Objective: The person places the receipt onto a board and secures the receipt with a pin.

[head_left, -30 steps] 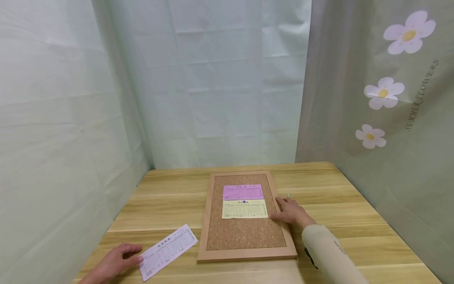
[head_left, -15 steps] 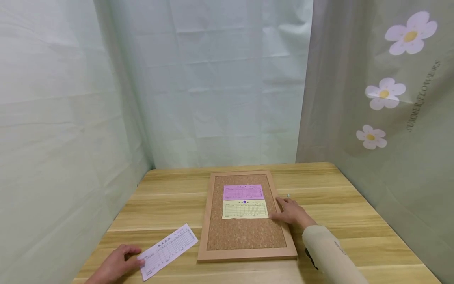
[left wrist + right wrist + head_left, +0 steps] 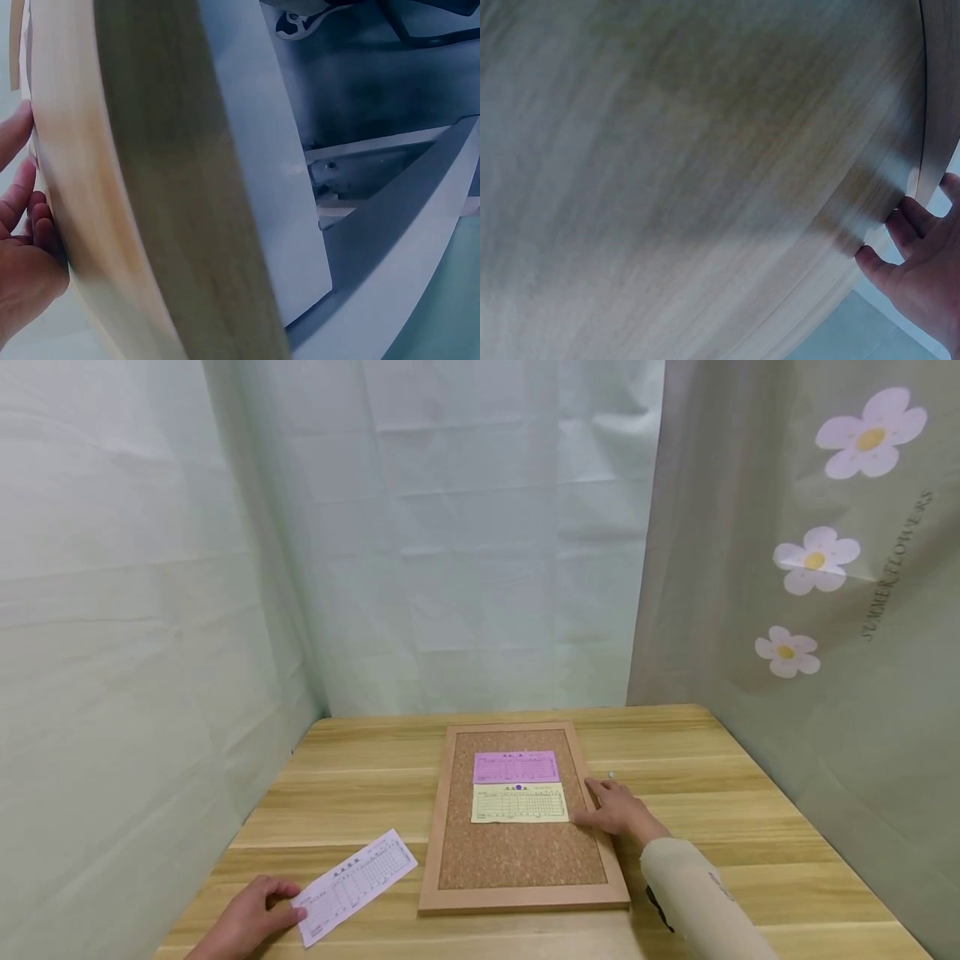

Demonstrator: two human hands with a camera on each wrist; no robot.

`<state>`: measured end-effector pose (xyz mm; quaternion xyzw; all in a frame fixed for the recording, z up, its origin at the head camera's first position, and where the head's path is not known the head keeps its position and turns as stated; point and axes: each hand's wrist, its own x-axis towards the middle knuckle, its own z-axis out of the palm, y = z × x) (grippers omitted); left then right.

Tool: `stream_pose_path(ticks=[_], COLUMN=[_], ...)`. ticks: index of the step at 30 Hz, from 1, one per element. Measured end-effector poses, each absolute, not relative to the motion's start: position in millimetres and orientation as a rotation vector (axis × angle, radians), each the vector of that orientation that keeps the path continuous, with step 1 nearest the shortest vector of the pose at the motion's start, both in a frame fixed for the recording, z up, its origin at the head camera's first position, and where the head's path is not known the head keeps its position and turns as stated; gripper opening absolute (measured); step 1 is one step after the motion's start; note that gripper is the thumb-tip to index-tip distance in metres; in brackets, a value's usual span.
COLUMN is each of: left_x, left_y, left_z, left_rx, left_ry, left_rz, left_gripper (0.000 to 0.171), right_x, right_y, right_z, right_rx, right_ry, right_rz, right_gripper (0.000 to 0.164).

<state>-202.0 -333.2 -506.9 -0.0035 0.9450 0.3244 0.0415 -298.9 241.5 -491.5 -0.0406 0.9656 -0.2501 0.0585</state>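
Observation:
My left hand (image 3: 251, 917) pinches the left end of a white printed slip (image 3: 356, 885) between thumb and fingers, left of the cork board (image 3: 517, 860). The slip lies at a slant. In the left wrist view, that hand (image 3: 26, 232) shows at the left edge, by the wood surface. Across the board's right frame rests my right hand (image 3: 618, 810), its thumb tip at the corner of a yellow printed slip (image 3: 517, 806). A purple pushpin (image 3: 518, 787) sits at that slip's top edge. Directly above lies a pink printed slip (image 3: 517, 767). In the right wrist view, several fingertips (image 3: 911, 206) touch the wood.
A tiny pale object (image 3: 611, 774) lies on the wood-grain table (image 3: 360, 785), right of the board. Pale curtains (image 3: 480, 543) surround the table's back and sides, with printed flowers (image 3: 813, 560) on the right.
My left hand has shifted slightly to the right, and the white slip has moved very slightly up in view. The right hand stays at the board's frame.

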Motion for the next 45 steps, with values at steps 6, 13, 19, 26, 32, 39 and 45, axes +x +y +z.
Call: stream_pose_path(ticks=[6, 13, 19, 26, 32, 39, 45], left_x=[-204.4, -206.5, -207.7, -207.7, -205.7, -202.9, -205.1], left_y=[-331.1, -329.0, -328.4, -329.2, -329.3, -327.7, -328.5], left_z=[-506.0, -506.7, -508.2, -508.5, -507.6, -502.2, -495.9], left_rx=[-0.012, -0.019, -0.011, -0.023, -0.013, -0.093, -0.069], left_ry=[2.895, 2.909, 2.900, 2.892, 2.910, 2.857, 2.936], left_rz=[0.986, 0.979, 0.960, 0.927, 0.956, 1.147, 1.086], left_gripper=[0.037, 0.021, 0.020, 0.022, 0.019, 0.015, 0.015], right_x=[-298.9, -298.0, -295.9, -295.4, -297.2, -297.7, -296.6], right_y=[241.5, 242.0, 241.8, 241.7, 241.5, 241.0, 240.6], right_z=[-489.8, -488.6, -486.9, -486.0, -487.1, -487.2, -486.8], right_rx=[-0.110, -0.124, -0.130, -0.140, -0.135, -0.124, -0.126], right_ry=[2.919, 2.922, 2.926, 2.926, 2.929, 2.918, 2.915], right_rz=[-0.754, -0.738, -0.739, -0.735, -0.732, -0.752, -0.753], right_gripper=[0.089, 0.090, 0.089, 0.090, 0.090, 0.091, 0.090])
